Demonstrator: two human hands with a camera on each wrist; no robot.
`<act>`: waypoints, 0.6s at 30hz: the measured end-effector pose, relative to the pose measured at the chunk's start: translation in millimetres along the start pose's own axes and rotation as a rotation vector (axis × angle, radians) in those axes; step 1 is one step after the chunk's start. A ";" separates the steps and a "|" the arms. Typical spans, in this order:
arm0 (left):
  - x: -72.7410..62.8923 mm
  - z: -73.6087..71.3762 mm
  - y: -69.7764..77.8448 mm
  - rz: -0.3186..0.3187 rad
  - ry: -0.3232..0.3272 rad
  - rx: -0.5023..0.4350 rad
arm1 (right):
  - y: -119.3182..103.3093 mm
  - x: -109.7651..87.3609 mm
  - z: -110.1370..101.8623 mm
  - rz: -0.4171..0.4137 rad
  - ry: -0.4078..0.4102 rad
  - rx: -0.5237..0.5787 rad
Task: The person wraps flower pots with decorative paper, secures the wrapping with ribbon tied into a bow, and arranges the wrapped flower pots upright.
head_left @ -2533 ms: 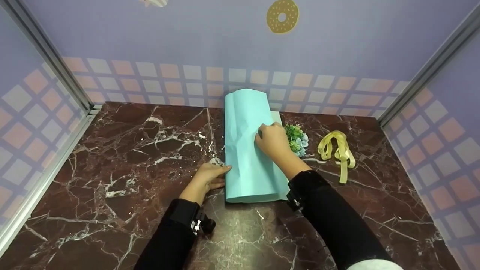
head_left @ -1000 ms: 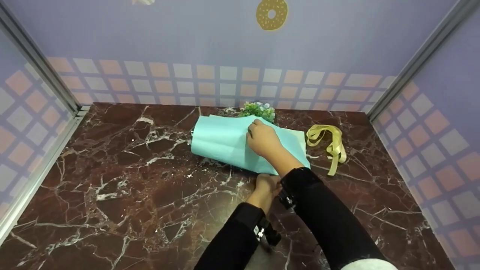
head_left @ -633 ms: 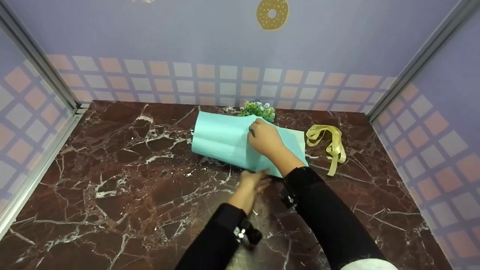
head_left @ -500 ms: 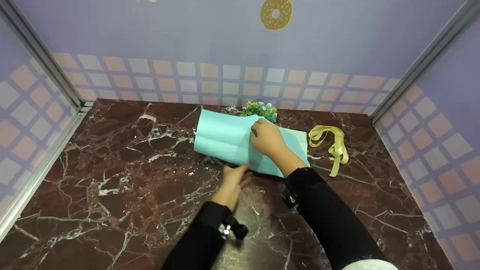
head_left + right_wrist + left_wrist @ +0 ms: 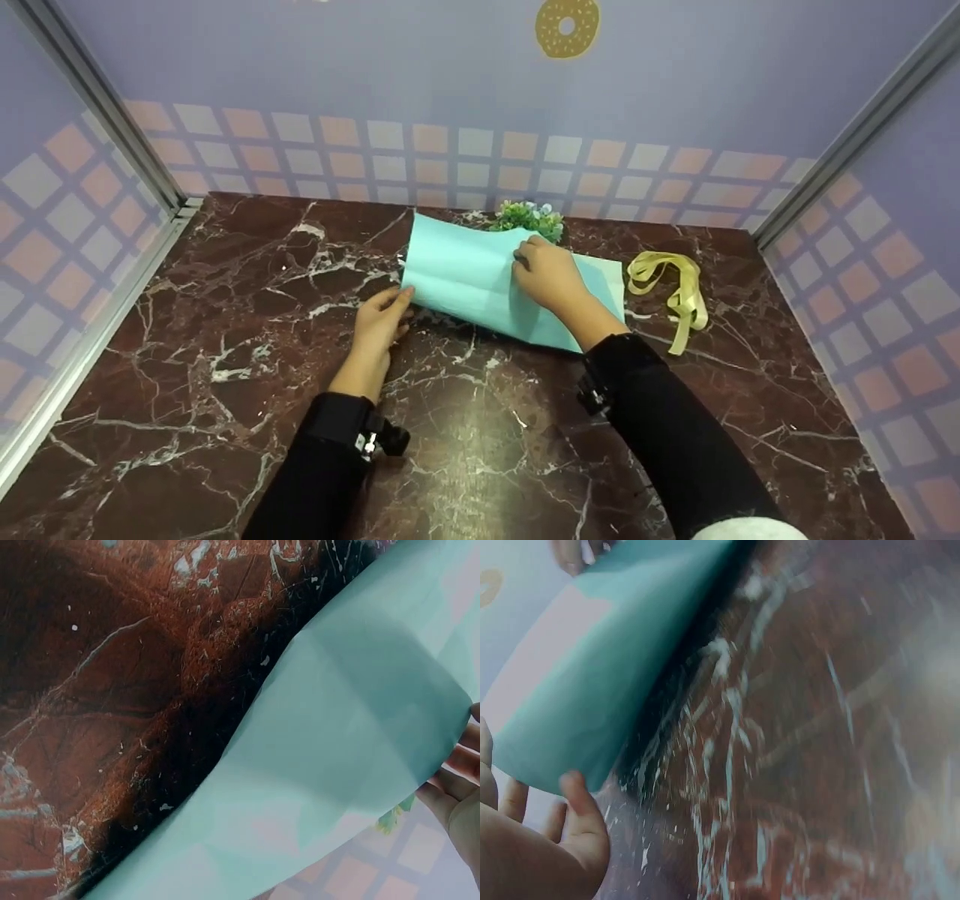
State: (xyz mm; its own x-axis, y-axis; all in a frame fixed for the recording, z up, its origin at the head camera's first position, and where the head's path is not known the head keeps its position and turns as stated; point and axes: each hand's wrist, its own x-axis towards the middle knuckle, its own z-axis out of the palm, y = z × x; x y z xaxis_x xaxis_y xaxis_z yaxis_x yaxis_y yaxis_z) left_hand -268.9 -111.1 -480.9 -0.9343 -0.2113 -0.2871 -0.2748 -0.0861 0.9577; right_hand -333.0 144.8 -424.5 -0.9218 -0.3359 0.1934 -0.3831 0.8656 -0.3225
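A light blue sheet of wrapping paper [image 5: 465, 270] lies in a loose roll, slanting across the back middle of the table. My right hand [image 5: 551, 277] pinches its upper edge between thumb and fingers; the right wrist view shows this hand [image 5: 457, 791] at that edge. At the roll's left end is my left hand [image 5: 377, 322], thumb right at the lower corner. In the left wrist view the left hand's thumb [image 5: 585, 806] overlaps the paper's rim [image 5: 562, 776], and its fingers are spread apart. Blue and white flowers with green leaves [image 5: 529, 217] show behind the paper; anything inside the roll is hidden.
A yellow ribbon [image 5: 679, 292] lies loosely looped to the right of the paper. The dark red marbled tabletop [image 5: 247, 450] is bounded by a tiled-pattern back wall [image 5: 337, 142] and by side panels.
The roll has turned from upright to sideways, the flowers going from its right side to behind it. My left hand has swept from beneath the roll to its left end; my right keeps its pinch.
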 end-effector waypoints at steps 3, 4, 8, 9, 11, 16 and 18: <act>2.0 -3.0 -1.0 0.035 -0.051 0.077 | 1.5 0.1 -0.4 0.017 0.012 0.026; 3.2 -2.1 -2.0 0.043 -0.072 0.098 | 3.7 -0.9 -1.2 0.028 0.013 0.032; 6.6 -1.1 -6.1 0.040 -0.159 0.142 | 12.1 -4.5 -2.2 0.064 0.016 0.048; 7.1 -1.3 -7.0 0.031 -0.173 0.144 | 13.7 -5.3 -2.0 0.070 0.016 0.051; 6.8 -1.6 -8.7 0.020 -0.185 0.144 | 16.3 -6.5 -0.8 0.079 0.016 0.051; 0.6 -3.5 -13.1 0.076 -0.172 0.143 | 14.7 -9.7 4.4 0.106 0.007 0.045; -3.6 -3.1 -13.7 0.107 -0.165 0.154 | 11.7 -11.0 6.3 0.116 0.000 0.038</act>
State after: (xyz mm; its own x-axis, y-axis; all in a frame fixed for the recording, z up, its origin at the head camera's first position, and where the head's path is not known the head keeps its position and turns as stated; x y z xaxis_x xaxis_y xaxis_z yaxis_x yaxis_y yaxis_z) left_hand -261.1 -112.2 -493.0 -0.9808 -0.0479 -0.1889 -0.1923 0.0803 0.9781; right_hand -327.7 156.3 -436.3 -0.9600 -0.2344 0.1533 -0.2761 0.8839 -0.3775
